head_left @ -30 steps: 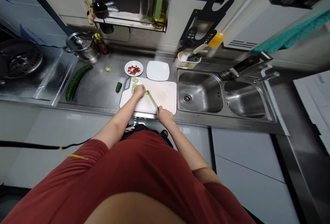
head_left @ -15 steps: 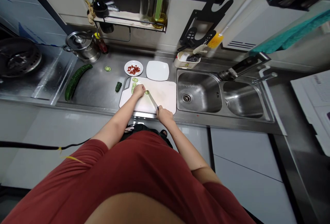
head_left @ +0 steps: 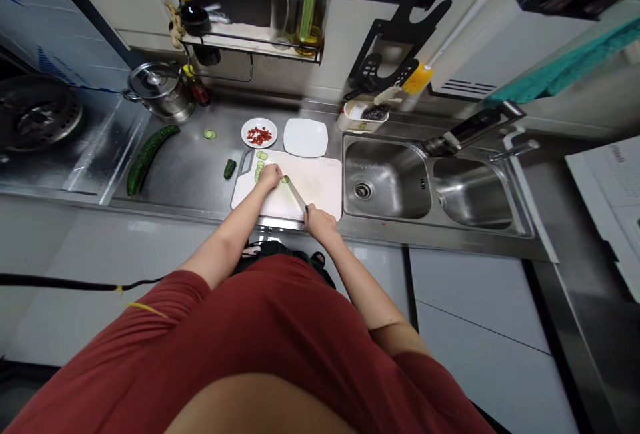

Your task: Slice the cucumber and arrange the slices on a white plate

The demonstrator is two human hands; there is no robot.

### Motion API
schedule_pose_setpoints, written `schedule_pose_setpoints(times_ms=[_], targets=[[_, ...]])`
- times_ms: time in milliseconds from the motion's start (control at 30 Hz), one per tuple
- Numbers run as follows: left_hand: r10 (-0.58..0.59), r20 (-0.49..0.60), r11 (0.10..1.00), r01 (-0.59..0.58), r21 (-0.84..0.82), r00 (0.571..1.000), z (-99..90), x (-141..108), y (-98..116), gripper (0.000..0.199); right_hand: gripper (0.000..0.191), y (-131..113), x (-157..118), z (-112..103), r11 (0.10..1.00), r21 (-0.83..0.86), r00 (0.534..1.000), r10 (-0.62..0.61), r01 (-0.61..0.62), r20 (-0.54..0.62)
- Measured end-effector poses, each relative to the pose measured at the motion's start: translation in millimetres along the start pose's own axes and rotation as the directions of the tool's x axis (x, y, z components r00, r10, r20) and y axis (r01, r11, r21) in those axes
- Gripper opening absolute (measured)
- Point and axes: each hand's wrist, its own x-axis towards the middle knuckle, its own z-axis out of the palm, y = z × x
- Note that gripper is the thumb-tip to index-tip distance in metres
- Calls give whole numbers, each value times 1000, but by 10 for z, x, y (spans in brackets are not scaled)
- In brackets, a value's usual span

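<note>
The room is a kitchen, with a pale wall (head_left: pixel 340 64) behind a long stainless steel desk (head_left: pixel 175 204), a double sink (head_left: pixel 387 181) set into that desk, and glossy white cabinet doors (head_left: pixel 480 347) standing below it.

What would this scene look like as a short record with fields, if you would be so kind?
left hand: resting on cucumber slices
right hand: gripping a kitchen knife
work surface: white cutting board
beside the board: cucumber piece, square white plate
further along the counter: whole cucumber, stainless steel double sink
</note>
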Motion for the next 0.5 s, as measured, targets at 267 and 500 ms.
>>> schedule_pose_setpoints(times_ms=[267,500], targets=[[-4,-9,1000,4,1,1000,19,27,-11,11,30,-18,-16,-47,1000,14,1000,4,-4,18],[-11,-2,1000,11,3,1000,15,24,-11,10,30,-35,-14,-71,1000,6,1000,4,-4,9]])
